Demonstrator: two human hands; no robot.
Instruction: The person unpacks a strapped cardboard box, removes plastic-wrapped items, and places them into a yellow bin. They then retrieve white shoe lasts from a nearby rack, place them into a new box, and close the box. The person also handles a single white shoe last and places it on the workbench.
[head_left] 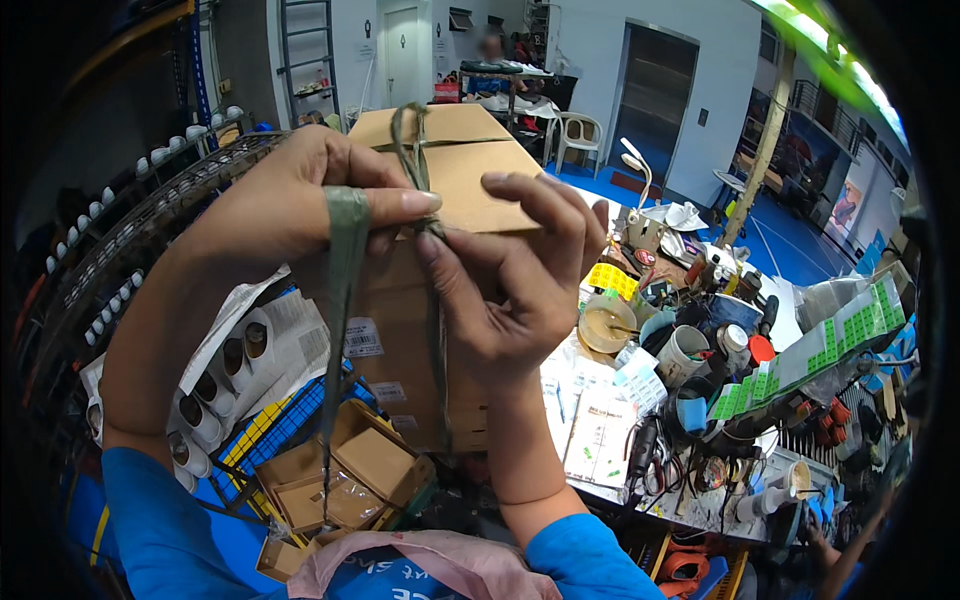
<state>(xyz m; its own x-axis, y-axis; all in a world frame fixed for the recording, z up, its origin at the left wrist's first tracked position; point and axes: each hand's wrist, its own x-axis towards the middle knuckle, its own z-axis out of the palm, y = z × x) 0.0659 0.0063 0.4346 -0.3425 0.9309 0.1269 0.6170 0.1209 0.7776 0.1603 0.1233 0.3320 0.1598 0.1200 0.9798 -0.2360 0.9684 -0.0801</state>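
While the left hand (325, 175) and the right hand (520, 285) meet near the far top edge of some brown cardboard packing (475, 185) (one carton or several boxes, I cannot tell), a green strap (343, 245) is gathered between their fingertips. The left grip pinches it between thumb and forefinger, with a flat length hanging over those fingers toward the near left. The right grip, just beside it, is pinched at the same gathered spot by thumb and forefinger, its other fingers curled loosely away. One narrow loop rises on the far side of the hands, and another length drops along the packing's near face, close to white labels (365, 338). Open boxes (380, 460) lie on the near left, with pale shoes (205, 420) beyond them to the left. On the right, a cluttered counter (568, 360) carries a bowl (607, 326), a yellow sheet (612, 281), a white booklet (600, 437) and a white bucket (684, 355). Far off stands a white chair (579, 140).
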